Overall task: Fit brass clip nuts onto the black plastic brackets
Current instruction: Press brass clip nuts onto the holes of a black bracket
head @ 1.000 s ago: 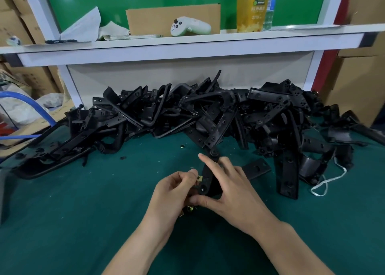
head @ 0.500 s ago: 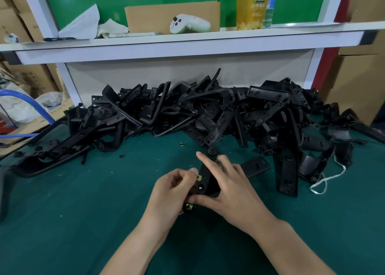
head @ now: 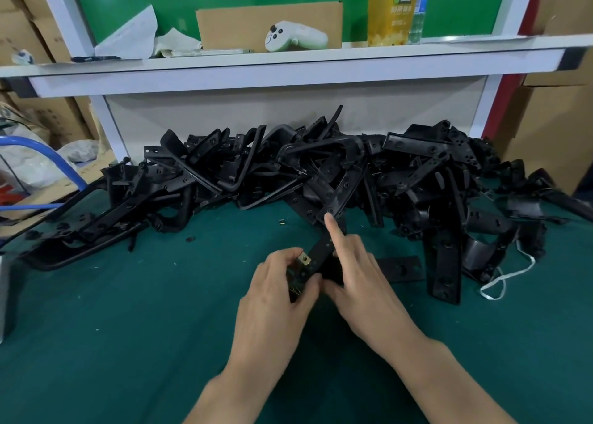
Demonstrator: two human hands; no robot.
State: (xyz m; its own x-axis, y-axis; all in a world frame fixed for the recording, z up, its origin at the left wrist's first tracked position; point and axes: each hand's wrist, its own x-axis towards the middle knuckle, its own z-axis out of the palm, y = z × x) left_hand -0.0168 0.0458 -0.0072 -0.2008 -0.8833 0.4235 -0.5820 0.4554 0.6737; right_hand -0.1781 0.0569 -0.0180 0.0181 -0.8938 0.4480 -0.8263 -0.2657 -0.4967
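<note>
A black plastic bracket (head: 322, 251) lies slanted between both hands over the green mat. A brass clip nut (head: 303, 259) sits on its left edge. My left hand (head: 282, 292) pinches the bracket's near end with thumb and fingers, its fingertips beside the nut. My right hand (head: 356, 269) holds the bracket from the right, thumb at the near end and index finger stretched out along the strip toward the pile. The bracket's near end is hidden by my fingers. A big heap of black brackets (head: 288, 173) fills the back of the table.
A loose brass nut (head: 282, 221) lies on the green mat (head: 128, 327) before the pile. A flat black plate (head: 401, 268) and a long bracket (head: 444, 263) lie right of my hands. A white cord (head: 503, 279) trails at right. A white shelf (head: 288, 60) hangs over the heap.
The bracket has tilted up a little and the brass nut shows more plainly on its edge. My right index finger has stretched further along the strip.
</note>
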